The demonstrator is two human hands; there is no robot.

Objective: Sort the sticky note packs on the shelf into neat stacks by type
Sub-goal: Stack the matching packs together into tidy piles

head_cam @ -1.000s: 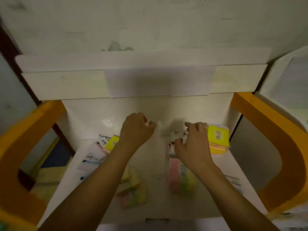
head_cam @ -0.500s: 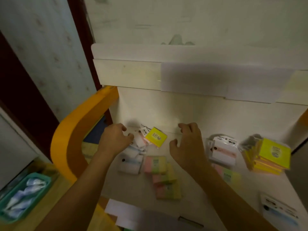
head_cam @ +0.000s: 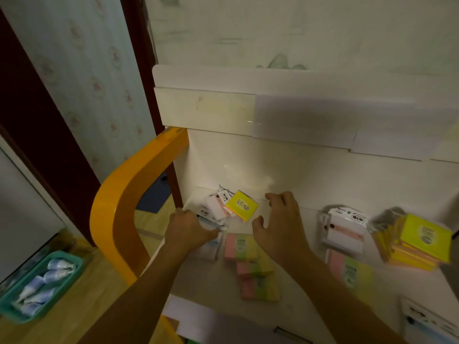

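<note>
Shelf (head_cam: 310, 180) white, orange curved side rail (head_cam: 116, 207) bounding its 9 o'clock edge, back wall at 12. Open shelf surface between the two pack groups and in front of the right hand.

Yellow stack (head_cam: 419, 242) sits at 3 o'clock, neat-ish, with a white carded pack (head_cam: 345, 229) just beside it toward 9 and a pastel strip pack (head_cam: 352, 271) at its 6. Pink/green/yellow strip packs (head_cam: 250, 264) overlap loosely at centre, at 6 o'clock of the hands. Loose pile of white carded packs (head_cam: 216, 207) in the back-left corner, single yellow pack (head_cam: 242, 206) tilted on top of it.

Left hand (head_cam: 188, 229): fingers curled, pinching the white packs at the pile's 7 o'clock edge. Right hand (head_cam: 280, 224): fingers loosely curled, holding nothing, hovering just at 3 o'clock of the single yellow pack, not touching.

Teal basket (head_cam: 39, 281) of white bottles on the wood bench (head_cam: 82, 306) at 8 o'clock, well apart.

Versus half a second ago: layout the same, left hand has moved onto the white pile; right hand's pose unchanged.
</note>
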